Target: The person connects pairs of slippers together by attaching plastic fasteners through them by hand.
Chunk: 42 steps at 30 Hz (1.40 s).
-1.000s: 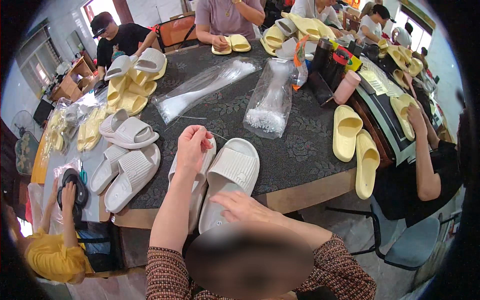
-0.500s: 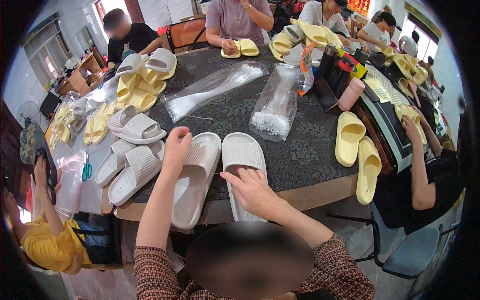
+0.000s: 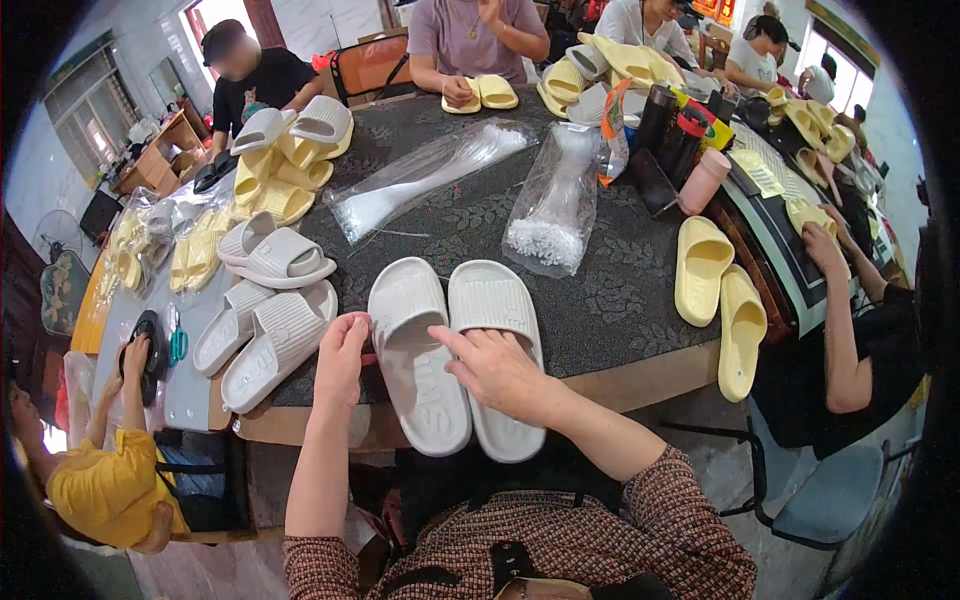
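1. The left hand [image 3: 342, 355] is gripping the side edge of the left pale grey foam slide sandal [image 3: 415, 352], fingers curled on it.
2. The right hand [image 3: 497, 367] is lying open-fingered on the matching right sandal [image 3: 493, 345]; both sandals are lying side by side at the near edge of the dark patterned table [image 3: 620, 290].
3. More grey slides [image 3: 268, 340] are lying just left of them, and yellow slides [image 3: 718, 295] are lying to the right.
4. Behind the pair, a clear plastic bag [image 3: 552, 205] is holding white ties.

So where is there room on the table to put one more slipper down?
Bare dark tabletop lies between the white slipper pair and the yellow pair, below the clear bags. The left side, with piled white slippers, is crowded.
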### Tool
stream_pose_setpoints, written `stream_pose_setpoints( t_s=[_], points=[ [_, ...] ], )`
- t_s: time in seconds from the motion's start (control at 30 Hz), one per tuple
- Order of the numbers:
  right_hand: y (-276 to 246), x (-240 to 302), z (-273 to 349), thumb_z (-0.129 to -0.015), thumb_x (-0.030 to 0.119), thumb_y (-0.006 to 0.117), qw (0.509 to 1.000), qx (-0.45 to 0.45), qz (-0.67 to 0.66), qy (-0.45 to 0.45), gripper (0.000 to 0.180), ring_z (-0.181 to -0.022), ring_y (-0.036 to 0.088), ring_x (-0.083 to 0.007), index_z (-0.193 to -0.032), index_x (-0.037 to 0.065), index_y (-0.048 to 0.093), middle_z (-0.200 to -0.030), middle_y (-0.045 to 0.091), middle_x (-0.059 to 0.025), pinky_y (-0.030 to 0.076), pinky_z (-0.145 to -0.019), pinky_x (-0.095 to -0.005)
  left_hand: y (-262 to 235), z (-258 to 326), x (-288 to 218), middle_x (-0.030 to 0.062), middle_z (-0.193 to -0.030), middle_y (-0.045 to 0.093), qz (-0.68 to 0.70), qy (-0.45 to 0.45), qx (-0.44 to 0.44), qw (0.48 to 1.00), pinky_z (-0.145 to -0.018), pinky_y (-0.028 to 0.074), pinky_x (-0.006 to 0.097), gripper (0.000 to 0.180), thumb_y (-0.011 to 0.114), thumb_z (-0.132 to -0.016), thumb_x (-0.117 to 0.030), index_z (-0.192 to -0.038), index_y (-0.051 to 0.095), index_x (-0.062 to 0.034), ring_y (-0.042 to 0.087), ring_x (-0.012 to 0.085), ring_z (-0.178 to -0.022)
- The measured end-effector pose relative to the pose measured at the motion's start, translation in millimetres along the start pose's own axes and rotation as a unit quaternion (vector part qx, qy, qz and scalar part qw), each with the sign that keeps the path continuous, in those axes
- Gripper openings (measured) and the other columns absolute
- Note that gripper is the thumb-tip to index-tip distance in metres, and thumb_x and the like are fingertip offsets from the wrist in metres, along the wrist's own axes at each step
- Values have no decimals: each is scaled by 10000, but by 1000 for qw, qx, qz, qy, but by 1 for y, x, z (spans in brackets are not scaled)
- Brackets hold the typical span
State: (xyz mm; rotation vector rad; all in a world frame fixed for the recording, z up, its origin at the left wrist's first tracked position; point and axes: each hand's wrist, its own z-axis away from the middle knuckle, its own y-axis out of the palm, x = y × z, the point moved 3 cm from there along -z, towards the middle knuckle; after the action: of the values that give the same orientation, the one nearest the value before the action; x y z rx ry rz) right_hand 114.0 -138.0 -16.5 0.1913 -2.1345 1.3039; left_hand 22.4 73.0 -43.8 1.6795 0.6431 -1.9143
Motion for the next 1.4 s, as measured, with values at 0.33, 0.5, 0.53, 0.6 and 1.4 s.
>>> stream_pose_setpoints(
  t_s=[0.33,0.5,0.53,0.6,1.4],
  points=[
    [0,-4,-11,-884,182,565,999,35,29,29,471,-887,548,-396,-1334,126,436,-933,563,-227,426,-827,-464,3,-17,0,29,-943,592,-59,74,-4,996,-761,426,243,233,527,-932,-169,-1051,570,27,510,89,-861],
    [-1,0,-17,-891,224,571,999,-3,50,9,465,-944,526,-395,-1330,129,449,-946,556,-226,416,-849,-460,5,-56,-5,31,-931,595,-63,84,-18,994,-771,428,244,239,525,-930,-174,-1050,576,26,519,99,-851],
    [-2,2,-18,-894,230,568,999,0,42,8,453,-951,518,-393,-1323,136,459,-951,551,-226,413,-855,-462,4,-65,-2,23,-913,598,-59,76,-18,995,-755,430,240,236,526,-930,-177,-1042,584,23,520,93,-833],
    [-1,3,-21,-900,236,561,999,19,25,21,421,-959,504,-400,-1307,158,484,-963,536,-232,402,-865,-471,7,-75,2,-20,-828,584,-29,106,-22,994,-656,389,204,203,542,-915,-185,-981,616,-8,493,68,-724],
    [-62,0,26,-811,186,593,936,-235,249,-85,125,-651,571,-247,-760,73,572,-625,563,-86,379,-787,-433,1,-72,18,19,-754,613,120,132,-37,983,-506,413,197,141,564,-926,-194,-902,603,-60,556,84,-609]
  ],
)
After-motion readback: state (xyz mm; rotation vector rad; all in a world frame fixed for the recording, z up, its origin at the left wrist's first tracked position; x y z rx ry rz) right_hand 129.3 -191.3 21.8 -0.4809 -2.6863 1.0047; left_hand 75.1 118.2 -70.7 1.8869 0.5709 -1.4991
